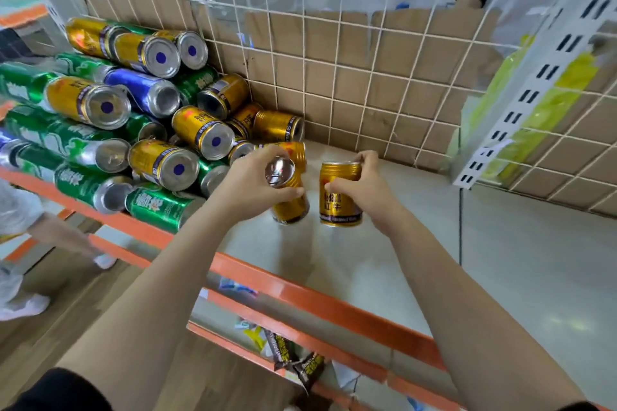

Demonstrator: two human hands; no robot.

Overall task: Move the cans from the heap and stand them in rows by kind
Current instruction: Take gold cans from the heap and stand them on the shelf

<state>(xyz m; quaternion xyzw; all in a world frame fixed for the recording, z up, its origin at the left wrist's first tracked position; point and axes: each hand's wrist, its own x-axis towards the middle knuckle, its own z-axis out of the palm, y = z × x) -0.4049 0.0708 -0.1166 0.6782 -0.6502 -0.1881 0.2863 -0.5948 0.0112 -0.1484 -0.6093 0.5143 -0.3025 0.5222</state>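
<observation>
Both hands are gripping short gold cans on the shelf, just right of the heap.

At the left, the heap of tall green, gold and blue metal cans [133,117] is lying on its sides against the white wire mesh back [367,77], ends facing outward. Just beside its right edge, the left hand [250,183] is curling around a short gold metal can [290,210], which is tilting with its silver end towards the viewer and its lower end down at the pale grey shelf board [500,260]. Near it, not touching, the right hand [360,187] is holding a second short gold metal can [340,210] upright on the board, fingers hooking over the top rim and thumb pressing the front. The orange front rail [300,290] is running below both forearms.
</observation>
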